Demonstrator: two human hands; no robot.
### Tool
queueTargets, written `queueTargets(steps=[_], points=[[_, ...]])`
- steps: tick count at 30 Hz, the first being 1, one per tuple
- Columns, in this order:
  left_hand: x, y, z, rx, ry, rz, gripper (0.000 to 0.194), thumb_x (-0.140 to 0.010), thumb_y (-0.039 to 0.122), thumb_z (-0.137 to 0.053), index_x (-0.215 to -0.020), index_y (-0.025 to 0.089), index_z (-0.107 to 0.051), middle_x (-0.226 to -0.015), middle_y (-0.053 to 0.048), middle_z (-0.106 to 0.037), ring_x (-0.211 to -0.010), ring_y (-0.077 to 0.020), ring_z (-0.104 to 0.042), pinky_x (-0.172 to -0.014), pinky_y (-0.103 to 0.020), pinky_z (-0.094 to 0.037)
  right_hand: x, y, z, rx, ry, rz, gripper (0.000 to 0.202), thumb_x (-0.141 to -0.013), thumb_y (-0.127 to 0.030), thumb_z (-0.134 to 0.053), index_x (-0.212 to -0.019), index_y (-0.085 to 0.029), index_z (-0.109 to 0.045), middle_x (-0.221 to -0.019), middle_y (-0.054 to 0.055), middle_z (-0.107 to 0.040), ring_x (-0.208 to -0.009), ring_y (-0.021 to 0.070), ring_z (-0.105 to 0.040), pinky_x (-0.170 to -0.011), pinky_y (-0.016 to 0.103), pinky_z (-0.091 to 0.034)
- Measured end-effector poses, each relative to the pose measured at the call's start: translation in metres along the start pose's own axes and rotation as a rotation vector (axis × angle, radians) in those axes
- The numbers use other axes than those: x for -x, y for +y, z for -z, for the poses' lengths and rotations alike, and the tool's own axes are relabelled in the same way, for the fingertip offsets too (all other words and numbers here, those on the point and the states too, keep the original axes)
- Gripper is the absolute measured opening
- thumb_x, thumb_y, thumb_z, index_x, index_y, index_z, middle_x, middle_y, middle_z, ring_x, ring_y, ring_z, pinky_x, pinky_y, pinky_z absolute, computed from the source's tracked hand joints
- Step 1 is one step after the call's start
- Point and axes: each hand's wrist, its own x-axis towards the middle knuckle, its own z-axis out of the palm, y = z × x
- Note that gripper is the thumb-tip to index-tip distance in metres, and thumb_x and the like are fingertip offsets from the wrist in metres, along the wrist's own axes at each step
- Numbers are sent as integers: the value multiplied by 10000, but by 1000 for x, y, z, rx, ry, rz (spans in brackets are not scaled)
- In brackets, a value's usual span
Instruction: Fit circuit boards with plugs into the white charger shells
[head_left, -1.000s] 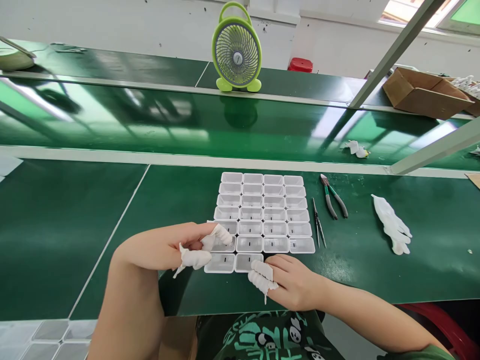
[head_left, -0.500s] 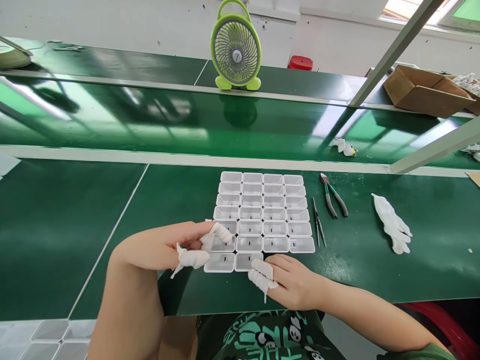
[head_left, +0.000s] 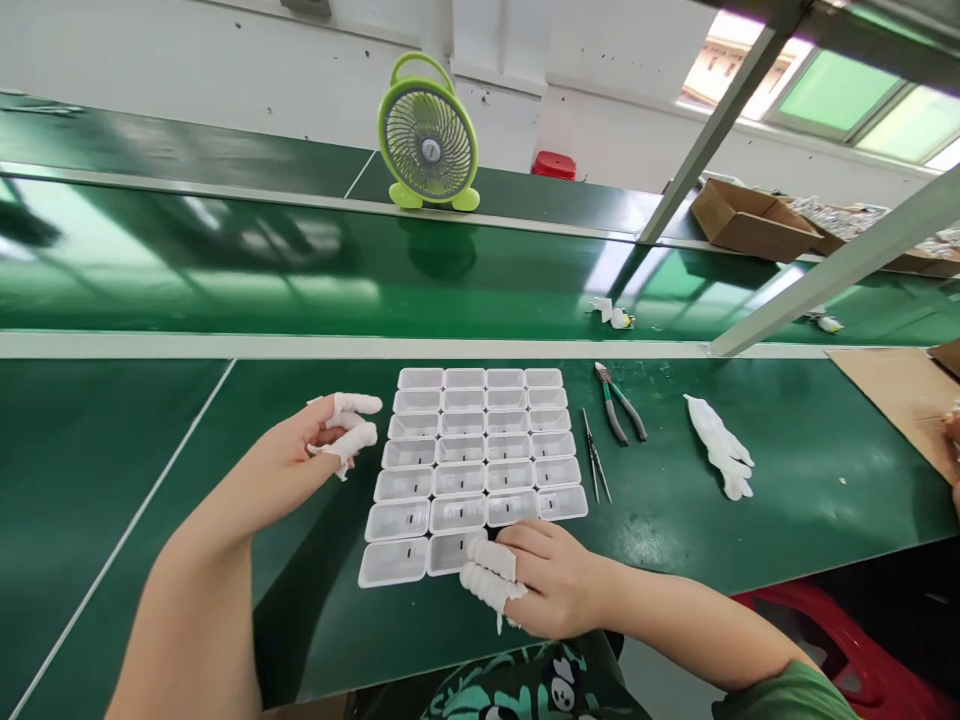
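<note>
A block of several small white plastic trays lies in rows on the green bench, many with a tiny dark piece inside. My left hand hovers at the block's left side. Its wrapped index finger and thumb are apart, and no object shows between them. My right hand is at the front edge, beside a front-row tray, partly covering it. Its fingers are curled together in white finger covers, and what they hold, if anything, is hidden. Tweezers lie just right of the block.
Green-handled cutters and a white glove rest to the right. Behind stands a raised shelf with a green fan and a cardboard box. A slanting metal post rises at right. Another person's hand shows at the far right edge.
My left hand has drawn back leftward and up, off the front-left trays. My right hand stays by the front row. The whole view has turned to the right.
</note>
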Motion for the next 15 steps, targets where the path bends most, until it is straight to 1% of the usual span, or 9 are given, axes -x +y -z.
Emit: queueTargets(steps=[4,7,9,10,11,12,13,14,15], points=[[1,5,2,11,15,23,637,-719,422,-641,-1322,224,-590,-1066,-60,-729,-881,-224,-684,-659,-274,-546,0,0,6,22,12,-2,232,-952,-144,-549,-1093,-116,-731,-1037,139,-749,-977,235,-629,-820,328,-575],[15,11,1,14,104,-3,596,-725,478,-667,-1261,220,-625,-1195,-99,-705,-1032,-280,-697,-594,-260,-557,6,22,22,71,-1,-18,341,-942,-151,-507,-1238,-110,-672,-1182,157,-732,-1086,259,-631,-902,376,-578],[32,6,-3,-84,186,-77,463,-787,508,-660,-1168,245,-674,-1217,-95,-699,-1056,-287,-705,-600,-277,-584,11,60,39,122,-28,-129,394,-934,-177,-535,-1316,-175,-629,-1265,148,-707,-1151,279,-630,-974,444,-562],[42,0,-7,-162,221,-143,394,-818,513,-655,-1122,266,-696,-1180,-81,-708,-1031,-282,-714,-627,-300,-603,13,85,49,142,-64,-267,396,-942,-199,-550,-1331,-216,-621,-1276,134,-702,-1167,285,-634,-1018,480,-543],[53,-9,-13,-250,286,-235,336,-831,518,-662,-1075,294,-715,-1116,-62,-717,-990,-277,-719,-665,-333,-620,15,114,59,166,-122,-484,428,-943,-228,-562,-1370,-228,-597,-1317,139,-679,-1210,304,-621,-1063,516,-517],[64,-21,-19,-307,387,-325,284,-843,510,-655,-1050,326,-723,-1086,-47,-722,-1016,-291,-716,-775,-397,-635,16,145,68,194,-173,-754,509,-944,-254,-575,-1450,-242,-525,-1420,138,-612,-1300,319,-572,-1115,536,-482],[76,-34,-26,-356,420,-391,247,-835,489,-676,-1046,373,-730,-1087,-32,-723,-1011,-296,-720,-808,-424,-640,17,177,77,220,-182,-883,592,-946,-260,-574,-1520,-208,-439,-1483,177,-547,-1332,351,-547,-1101,571,-488],[87,-48,-35,-399,394,-447,252,-813,459,-713,-1062,425,-739,-1095,-22,-720,-971,-290,-732,-752,-399,-652,17,207,84,238,-192,-956,649,-944,-250,-580,-1556,-175,-377,-1524,210,-492,-1348,369,-532,-1087,587,-495],[97,-62,-44,-415,404,-453,274,-818,438,-701,-1087,464,-745,-1124,-27,-710,-962,-294,-736,-721,-392,-658,16,234,90,254,-214,-1019,669,-946,-236,-593,-1565,-155,-354,-1553,229,-450,-1376,381,-506,-1103,601,-475]])
